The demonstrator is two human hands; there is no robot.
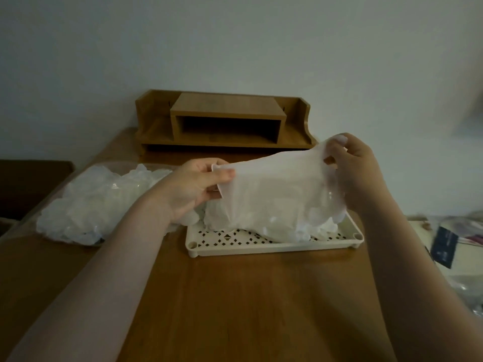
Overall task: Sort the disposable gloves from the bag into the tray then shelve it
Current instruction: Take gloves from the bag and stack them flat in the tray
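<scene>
Stretching sideways between hands: glove (pixel 277 186)

Bag (pixel 91 205) left of tray (pixel 271 244); shelf (pixel 224 121) behind both.

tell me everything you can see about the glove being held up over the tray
The glove is thin, translucent, milky-white plastic film, stretched out flat and roughly sideways above the tray. The left hand pinches its cuff edge; the right hand pinches the opposite end. Its lower edge hangs down against the loose gloves piled in the tray.
</scene>
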